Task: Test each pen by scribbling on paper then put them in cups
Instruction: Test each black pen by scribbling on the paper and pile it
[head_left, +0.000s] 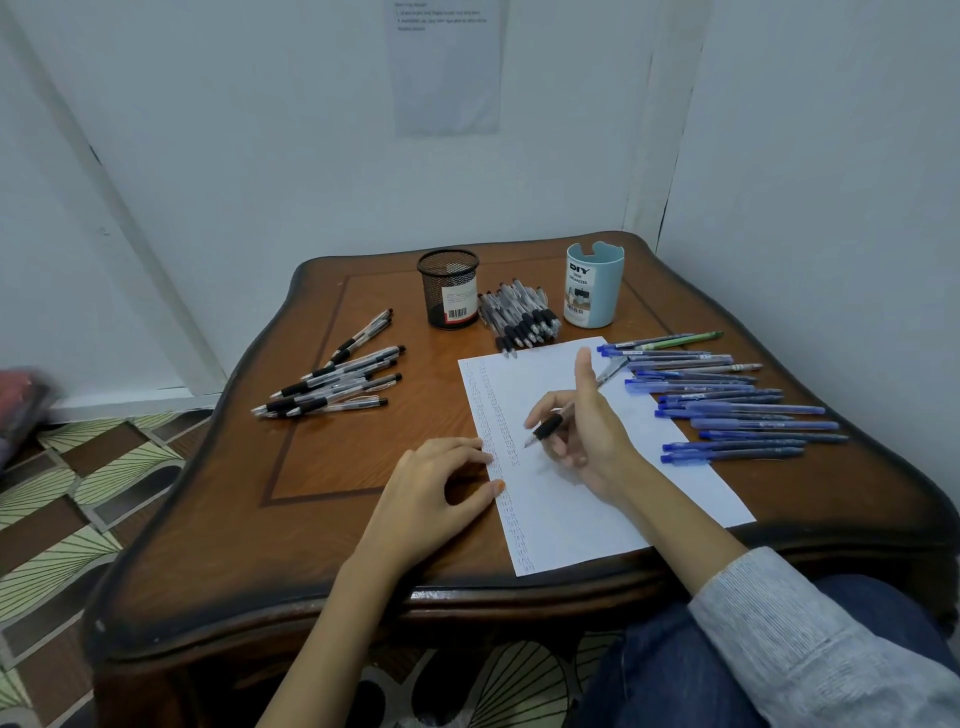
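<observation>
Grips a black-grip pen (548, 427) in the right hand (587, 421): fingers pinched round the rubber grip, thumb sticking up, tip down on the paper (571, 509) just right of the second scribble column. Pins the paper's left edge with the left hand (436, 483), fingers loosely curled, fingertips and thumb on the sheet, nothing held. Hands near each other, not touching.

Looks like the scribble test of this one pen. To do it well — keep the left fingertips pressing to stop the sheet sliding on the tabletop (332, 467). Keep strokes short and tight. Land them on blank paper beside the existing columns for a clear read of fresh ink. Hold the pen fairly steep and press lightly to avoid tearing. Cannot tell any fresh ink at the tip; too small.

Next, probably, drop it in a cup — black mesh cup (449, 288) at far centre or light blue cup (595, 288) to its right, both upright, no pens sticking out of either. Lift clear of the loose pile of black-grip pens (522, 319) between the two cups on the way over. Leave alone the spread of black-grip pens (337, 382) at left and the row of blue pens (737, 410) just right of the paper. Release only with the tip well inside the rim.
</observation>
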